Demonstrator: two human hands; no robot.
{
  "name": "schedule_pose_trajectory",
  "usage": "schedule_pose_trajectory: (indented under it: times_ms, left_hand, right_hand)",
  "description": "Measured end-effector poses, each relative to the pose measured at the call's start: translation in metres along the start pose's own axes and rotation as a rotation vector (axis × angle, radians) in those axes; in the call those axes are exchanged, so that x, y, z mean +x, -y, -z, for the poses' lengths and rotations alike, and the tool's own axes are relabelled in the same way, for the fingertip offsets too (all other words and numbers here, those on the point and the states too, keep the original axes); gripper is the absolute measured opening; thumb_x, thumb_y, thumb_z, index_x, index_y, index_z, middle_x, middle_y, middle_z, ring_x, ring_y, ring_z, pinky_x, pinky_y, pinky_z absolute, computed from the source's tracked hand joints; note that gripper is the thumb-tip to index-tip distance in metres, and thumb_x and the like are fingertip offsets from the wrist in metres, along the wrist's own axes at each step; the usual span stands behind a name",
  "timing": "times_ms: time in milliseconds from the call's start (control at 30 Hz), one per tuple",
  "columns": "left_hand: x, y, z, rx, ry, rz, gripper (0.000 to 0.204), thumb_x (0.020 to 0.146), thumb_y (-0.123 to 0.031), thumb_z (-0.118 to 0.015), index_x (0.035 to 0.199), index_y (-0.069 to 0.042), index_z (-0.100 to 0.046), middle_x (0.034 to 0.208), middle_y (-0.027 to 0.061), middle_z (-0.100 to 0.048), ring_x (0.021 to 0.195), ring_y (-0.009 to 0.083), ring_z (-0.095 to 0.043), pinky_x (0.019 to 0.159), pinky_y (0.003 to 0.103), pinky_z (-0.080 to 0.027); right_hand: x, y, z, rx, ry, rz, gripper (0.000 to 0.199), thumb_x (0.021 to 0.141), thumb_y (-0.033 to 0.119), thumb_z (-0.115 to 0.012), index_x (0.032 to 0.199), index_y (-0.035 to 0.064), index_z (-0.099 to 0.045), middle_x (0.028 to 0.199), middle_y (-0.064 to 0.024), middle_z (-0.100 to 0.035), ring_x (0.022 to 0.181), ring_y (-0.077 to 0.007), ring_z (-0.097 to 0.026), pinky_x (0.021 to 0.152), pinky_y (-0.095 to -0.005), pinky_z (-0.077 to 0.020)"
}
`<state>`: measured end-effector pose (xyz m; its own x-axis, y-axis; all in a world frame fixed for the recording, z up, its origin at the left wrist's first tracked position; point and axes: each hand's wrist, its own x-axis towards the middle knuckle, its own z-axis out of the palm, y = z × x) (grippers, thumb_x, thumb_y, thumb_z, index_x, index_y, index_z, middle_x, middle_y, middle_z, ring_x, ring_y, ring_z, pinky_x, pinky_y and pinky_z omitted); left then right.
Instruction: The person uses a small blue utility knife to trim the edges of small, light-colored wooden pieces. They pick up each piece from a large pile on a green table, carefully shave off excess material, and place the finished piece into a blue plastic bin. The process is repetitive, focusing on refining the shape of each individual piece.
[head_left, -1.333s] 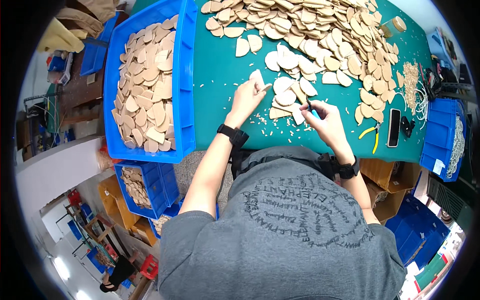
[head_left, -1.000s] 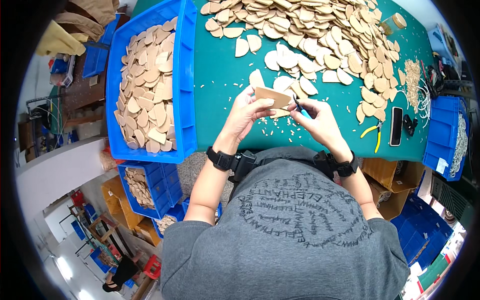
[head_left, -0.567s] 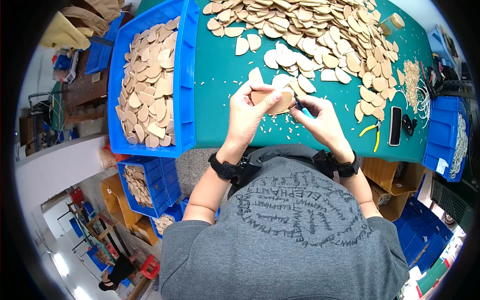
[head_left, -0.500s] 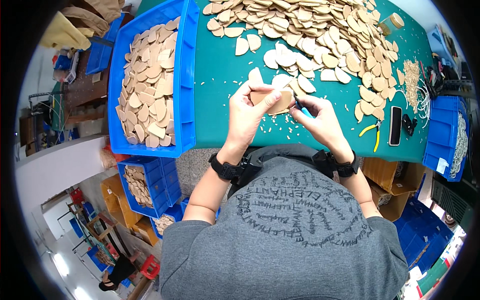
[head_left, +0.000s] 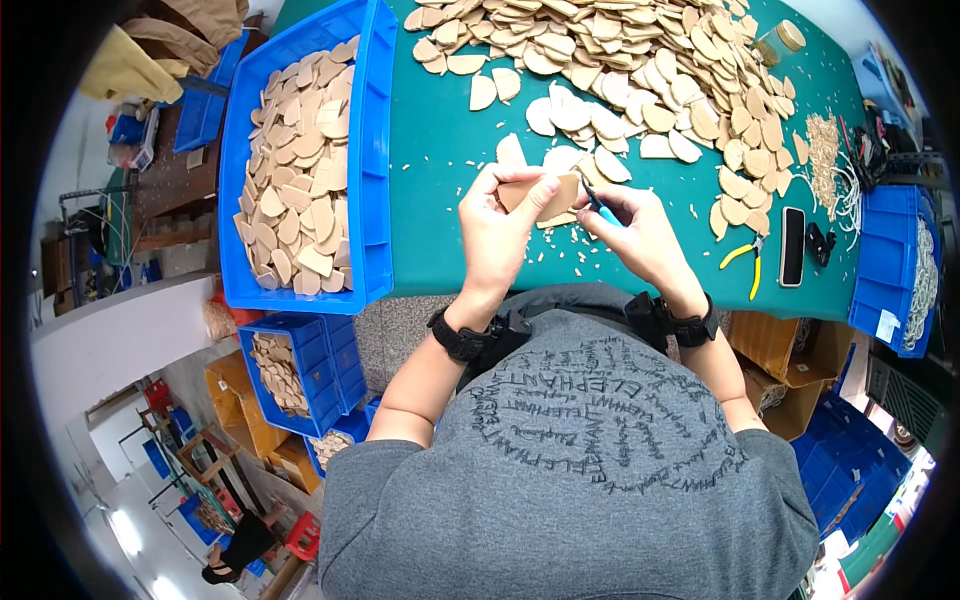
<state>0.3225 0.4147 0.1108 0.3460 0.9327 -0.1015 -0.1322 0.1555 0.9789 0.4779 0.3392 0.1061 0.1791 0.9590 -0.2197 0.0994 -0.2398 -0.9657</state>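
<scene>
My left hand (head_left: 500, 228) is closed on a flat tan half-round piece (head_left: 562, 200), with the thumb pressed on its face. A small blue-handled tool with a dark pointed tip (head_left: 604, 210) is gripped in my right hand (head_left: 641, 236). Its tip lies close to the piece's right edge; whether it touches, I cannot tell. Small tan scraps (head_left: 575, 258) are scattered on the green table (head_left: 440, 220) below both hands. Just beyond the fingers lie several loose tan pieces (head_left: 612, 166).
At the left stands a blue bin (head_left: 374, 170) full of tan pieces. A big heap of them (head_left: 600, 50) covers the far side. Rightward lie yellow-handled pliers (head_left: 745, 262), a phone (head_left: 791, 248), a lidded jar (head_left: 780, 44), a scrap pile (head_left: 824, 165) and another blue bin (head_left: 885, 250).
The tool in my right hand has turned a little, its tip now higher against the piece's edge. My left hand holds the piece in nearly the same place.
</scene>
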Motion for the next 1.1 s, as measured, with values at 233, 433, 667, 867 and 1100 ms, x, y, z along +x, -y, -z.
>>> schedule_pose_trajectory:
  times_ms: [233,433,667,867,1100]
  left_hand:
    - [0.003,0.004,0.002,-0.014,-0.011,0.003,0.022,0.081,-0.010,-0.075,0.095,-0.001,-0.060,0.093,0.0056,-0.063,0.084,0.0098,-0.060,0.075,0.022,-0.050]
    - [0.002,-0.001,-0.002,0.028,-0.041,-0.042,0.023,0.081,-0.012,-0.076,0.095,-0.001,-0.060,0.092,0.0054,-0.063,0.084,0.0093,-0.060,0.074,0.022,-0.050]
    - [0.001,0.002,-0.002,0.056,-0.062,-0.069,0.022,0.081,-0.010,-0.075,0.095,-0.001,-0.061,0.093,0.0056,-0.064,0.084,0.0090,-0.060,0.075,0.022,-0.050]
    - [0.003,0.004,-0.002,0.080,-0.065,-0.065,0.023,0.081,-0.011,-0.075,0.096,-0.001,-0.061,0.094,0.0063,-0.064,0.085,0.0093,-0.060,0.076,0.023,-0.050]
    - [0.006,0.008,0.003,-0.116,-0.056,0.025,0.023,0.082,-0.009,-0.074,0.096,0.001,-0.059,0.095,0.0082,-0.064,0.086,0.0110,-0.061,0.077,0.024,-0.052]
  right_hand:
    - [0.002,0.000,0.001,0.073,0.049,-0.067,0.022,0.084,0.017,-0.067,0.097,-0.0004,-0.068,0.079,-0.0001,-0.064,0.073,-0.0044,-0.054,0.068,-0.0215,-0.0449]
    - [0.006,-0.003,-0.001,0.021,0.032,-0.028,0.020,0.085,0.016,-0.067,0.096,-0.0007,-0.068,0.078,-0.0005,-0.063,0.071,-0.0047,-0.053,0.065,-0.0216,-0.0446]
    - [0.010,-0.010,-0.005,-0.049,-0.015,-0.004,0.018,0.085,0.011,-0.067,0.097,-0.0023,-0.068,0.084,-0.0013,-0.066,0.076,-0.0045,-0.057,0.068,-0.0204,-0.0465]
    - [0.012,-0.011,-0.005,-0.073,-0.043,-0.002,0.017,0.084,0.009,-0.067,0.096,-0.0032,-0.067,0.080,-0.0007,-0.066,0.073,-0.0039,-0.056,0.067,-0.0202,-0.0458]
    - [0.010,0.006,-0.009,0.037,-0.120,-0.032,0.014,0.086,0.010,-0.065,0.093,-0.0014,-0.068,0.067,0.0012,-0.058,0.061,-0.0032,-0.050,0.055,-0.0198,-0.0406]
